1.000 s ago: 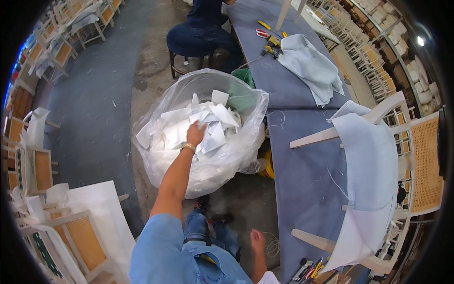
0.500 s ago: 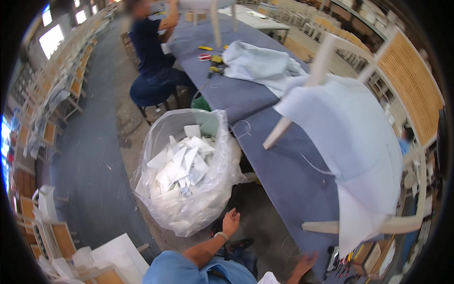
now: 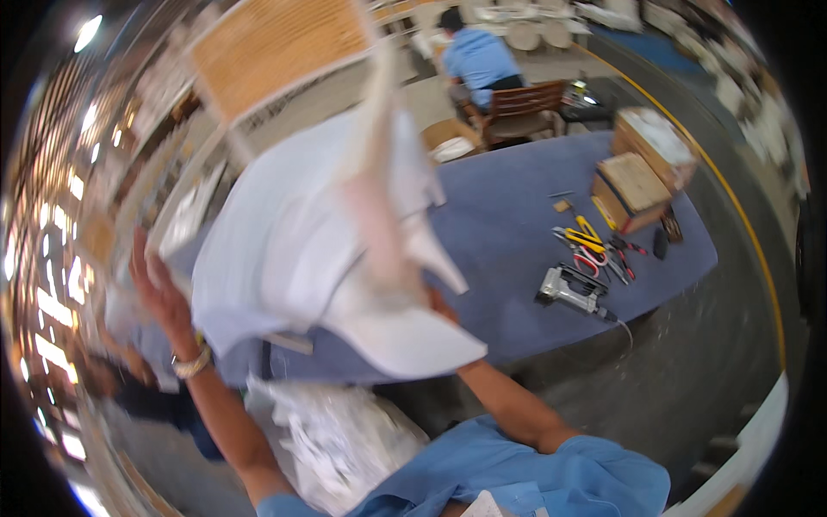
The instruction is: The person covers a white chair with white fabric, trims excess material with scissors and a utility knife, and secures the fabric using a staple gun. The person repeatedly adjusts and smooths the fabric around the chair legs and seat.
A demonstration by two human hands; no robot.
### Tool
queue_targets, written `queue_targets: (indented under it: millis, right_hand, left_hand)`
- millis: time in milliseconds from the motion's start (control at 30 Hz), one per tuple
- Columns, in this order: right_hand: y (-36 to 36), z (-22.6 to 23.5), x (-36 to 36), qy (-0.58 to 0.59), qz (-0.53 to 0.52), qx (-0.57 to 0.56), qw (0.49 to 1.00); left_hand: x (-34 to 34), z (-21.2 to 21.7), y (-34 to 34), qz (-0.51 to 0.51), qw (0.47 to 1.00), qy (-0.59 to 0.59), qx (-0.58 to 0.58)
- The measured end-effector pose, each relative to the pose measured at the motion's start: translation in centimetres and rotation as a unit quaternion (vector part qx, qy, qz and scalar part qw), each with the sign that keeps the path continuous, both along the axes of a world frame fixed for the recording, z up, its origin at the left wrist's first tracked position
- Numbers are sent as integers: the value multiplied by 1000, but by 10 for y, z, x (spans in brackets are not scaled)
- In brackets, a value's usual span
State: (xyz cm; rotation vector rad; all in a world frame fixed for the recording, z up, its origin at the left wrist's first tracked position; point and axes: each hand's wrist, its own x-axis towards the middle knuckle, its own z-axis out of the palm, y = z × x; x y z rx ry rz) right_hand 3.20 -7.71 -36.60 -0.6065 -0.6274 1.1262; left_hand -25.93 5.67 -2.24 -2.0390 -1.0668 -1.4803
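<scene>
A pale wooden chair with a woven cane back point(image 3: 280, 56) rests on the blue-covered table point(image 3: 508, 202), legs pointing toward me. Light-blue fabric point(image 3: 267, 233) drapes over its seat and hangs in loose flaps. One chair leg point(image 3: 375, 224) sticks up, blurred by motion. My left hand point(image 3: 164, 302), with a bracelet at the wrist, is raised just left of the fabric, fingers stretched out and holding nothing. My right hand point(image 3: 443, 305) is at the right side of the chair, mostly hidden behind the fabric's flap, so its grip does not show.
At the table's right lie a nail gun point(image 3: 573, 291) with an air hose, pliers point(image 3: 588, 258) and other hand tools. Cardboard boxes point(image 3: 633, 194) stand behind them. A plastic bag of scraps point(image 3: 340, 439) is below the near edge. A person in blue point(image 3: 482, 60) sits beyond the table.
The view has swung right, bringing the chair to the middle. My left hand has risen from near the scrap bag to beside the fabric; my right hand has reached up to the chair.
</scene>
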Motion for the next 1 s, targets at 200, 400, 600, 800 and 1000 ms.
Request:
queue_targets:
  millis: [200, 400, 600, 800, 1000]
  right_hand:
    - [10, 23, 39, -526, -122, 29, 841]
    - [55, -26, 147, -249, -67, 58, 964]
    - [6, -14, 228, -566, -333, -47, 753]
    - [-69, 38, 197, -382, -539, -139, 738]
    - [-76, 68, 209, -530, -589, -138, 595]
  left_hand:
    - [62, -29, 26, -64, 943, 134, -298]
    - [182, -54, -25, -120, 899, 293, -303]
    - [242, -35, -15, -212, 860, 402, -233]
    - [284, 2, -47, -413, 798, 430, -91]
    - [334, -64, -80, -517, 657, 549, -6]
